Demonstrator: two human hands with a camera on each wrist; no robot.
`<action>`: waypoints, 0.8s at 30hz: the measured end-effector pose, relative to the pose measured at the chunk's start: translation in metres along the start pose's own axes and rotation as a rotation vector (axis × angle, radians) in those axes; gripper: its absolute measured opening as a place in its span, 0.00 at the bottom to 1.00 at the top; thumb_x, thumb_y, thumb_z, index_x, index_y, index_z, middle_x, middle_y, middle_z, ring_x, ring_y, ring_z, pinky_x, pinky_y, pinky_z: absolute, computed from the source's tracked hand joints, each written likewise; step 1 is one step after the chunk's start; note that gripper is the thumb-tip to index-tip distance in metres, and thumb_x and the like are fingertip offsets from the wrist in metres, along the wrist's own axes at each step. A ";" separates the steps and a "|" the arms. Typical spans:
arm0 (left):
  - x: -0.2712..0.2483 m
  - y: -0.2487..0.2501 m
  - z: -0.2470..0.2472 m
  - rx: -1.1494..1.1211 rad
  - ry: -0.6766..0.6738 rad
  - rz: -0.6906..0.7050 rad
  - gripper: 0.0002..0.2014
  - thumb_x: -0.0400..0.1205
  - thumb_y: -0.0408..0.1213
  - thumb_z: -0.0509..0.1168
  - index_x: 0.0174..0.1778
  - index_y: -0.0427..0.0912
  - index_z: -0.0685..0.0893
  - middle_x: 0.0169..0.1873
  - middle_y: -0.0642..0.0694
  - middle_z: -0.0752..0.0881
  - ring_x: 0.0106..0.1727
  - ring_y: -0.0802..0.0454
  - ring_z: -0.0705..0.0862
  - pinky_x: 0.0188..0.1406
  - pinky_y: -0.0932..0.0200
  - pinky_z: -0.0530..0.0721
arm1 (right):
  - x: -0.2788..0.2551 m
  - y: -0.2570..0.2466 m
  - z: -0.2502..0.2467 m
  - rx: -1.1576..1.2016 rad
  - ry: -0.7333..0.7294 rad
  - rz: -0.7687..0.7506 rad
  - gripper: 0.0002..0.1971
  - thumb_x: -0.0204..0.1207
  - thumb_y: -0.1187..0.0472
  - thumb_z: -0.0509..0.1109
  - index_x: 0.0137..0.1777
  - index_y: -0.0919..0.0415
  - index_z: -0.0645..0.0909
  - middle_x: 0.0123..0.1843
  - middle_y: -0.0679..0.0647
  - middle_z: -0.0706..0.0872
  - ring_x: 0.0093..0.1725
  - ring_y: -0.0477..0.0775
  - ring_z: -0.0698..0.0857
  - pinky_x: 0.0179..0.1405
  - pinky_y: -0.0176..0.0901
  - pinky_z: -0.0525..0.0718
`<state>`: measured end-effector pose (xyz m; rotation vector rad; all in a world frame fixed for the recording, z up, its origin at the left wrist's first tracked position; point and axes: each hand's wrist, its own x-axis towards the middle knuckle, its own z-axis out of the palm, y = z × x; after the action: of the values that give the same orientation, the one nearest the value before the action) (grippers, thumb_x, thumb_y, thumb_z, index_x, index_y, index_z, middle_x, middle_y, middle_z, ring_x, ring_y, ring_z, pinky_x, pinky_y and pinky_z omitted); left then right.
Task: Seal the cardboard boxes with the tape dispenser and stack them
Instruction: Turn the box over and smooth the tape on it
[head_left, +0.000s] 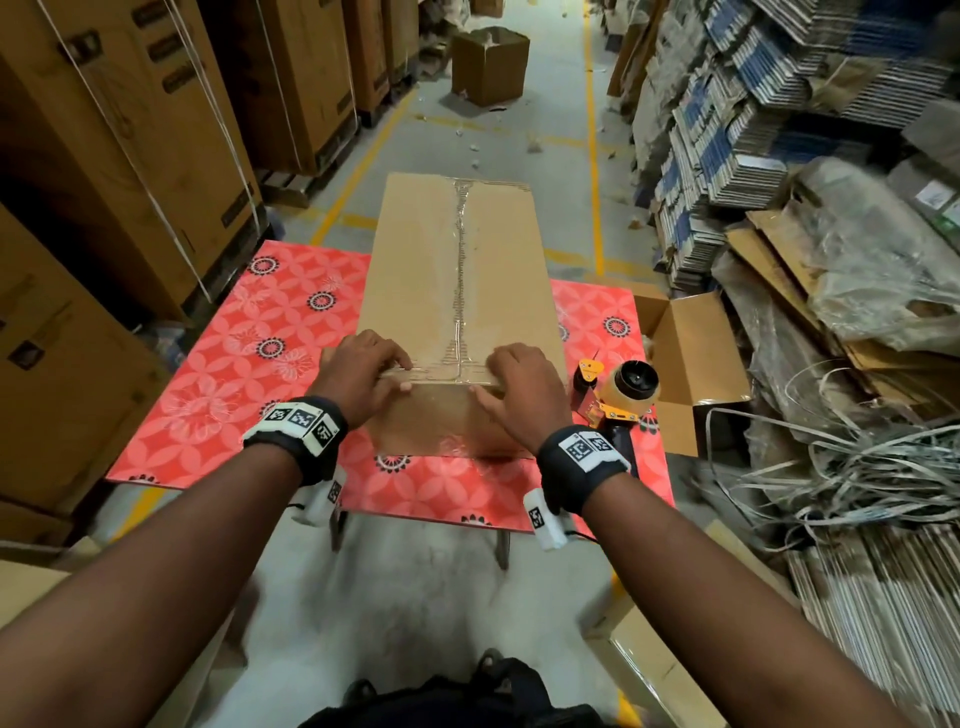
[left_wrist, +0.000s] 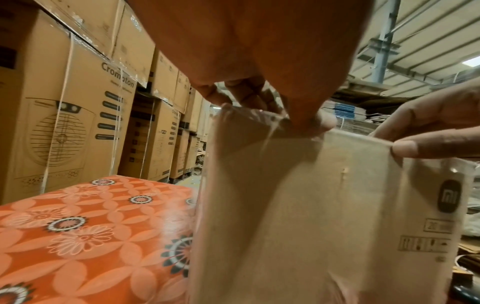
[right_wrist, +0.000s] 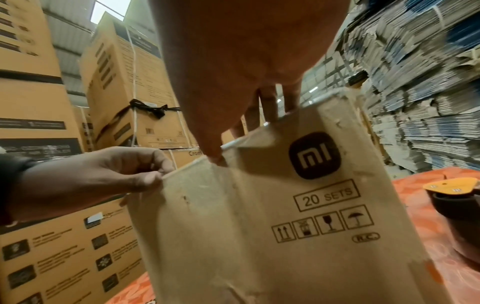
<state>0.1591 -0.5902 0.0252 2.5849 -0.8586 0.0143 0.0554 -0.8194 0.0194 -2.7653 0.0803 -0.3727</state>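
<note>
A long brown cardboard box (head_left: 457, 270) lies lengthwise on the red floral table (head_left: 249, 364), with clear tape running along its top seam. My left hand (head_left: 363, 364) and right hand (head_left: 519, 384) both hold its near end, fingers on top and thumbs on the near face. In the left wrist view the left hand (left_wrist: 280, 115) pinches the top edge of the box (left_wrist: 311, 205). In the right wrist view the right hand (right_wrist: 244, 135) grips the same edge above a printed logo on the box (right_wrist: 259, 226). The yellow tape dispenser (head_left: 623, 395) lies on the table just right of my right hand.
An open empty carton (head_left: 691, 364) stands against the table's right edge. Tall strapped cartons (head_left: 104, 156) line the left side. Stacks of flattened cardboard (head_left: 753, 104) and tangled strapping (head_left: 831, 467) fill the right. Another box (head_left: 488, 62) sits in the aisle ahead.
</note>
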 end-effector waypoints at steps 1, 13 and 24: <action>-0.001 -0.005 0.001 0.002 -0.003 0.010 0.11 0.77 0.42 0.72 0.54 0.56 0.83 0.50 0.50 0.78 0.58 0.44 0.75 0.54 0.48 0.66 | 0.000 0.000 0.003 0.004 0.007 0.015 0.16 0.71 0.49 0.76 0.52 0.59 0.83 0.53 0.57 0.85 0.53 0.61 0.81 0.52 0.51 0.79; -0.027 -0.047 0.006 -0.347 0.113 -0.129 0.15 0.77 0.33 0.71 0.46 0.59 0.77 0.40 0.48 0.79 0.43 0.50 0.77 0.39 0.60 0.71 | -0.002 -0.009 0.014 -0.048 0.082 0.097 0.20 0.67 0.44 0.77 0.47 0.57 0.78 0.48 0.54 0.81 0.48 0.59 0.78 0.46 0.52 0.80; -0.046 -0.016 0.029 -0.614 0.384 -0.459 0.08 0.79 0.30 0.68 0.52 0.39 0.77 0.39 0.46 0.83 0.38 0.51 0.80 0.31 0.79 0.72 | -0.007 -0.018 0.020 -0.057 0.123 0.146 0.19 0.67 0.44 0.75 0.47 0.57 0.77 0.48 0.54 0.79 0.49 0.58 0.77 0.48 0.51 0.79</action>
<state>0.1273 -0.5638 -0.0137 2.0354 -0.0879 0.0952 0.0540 -0.7952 0.0062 -2.7683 0.3260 -0.5086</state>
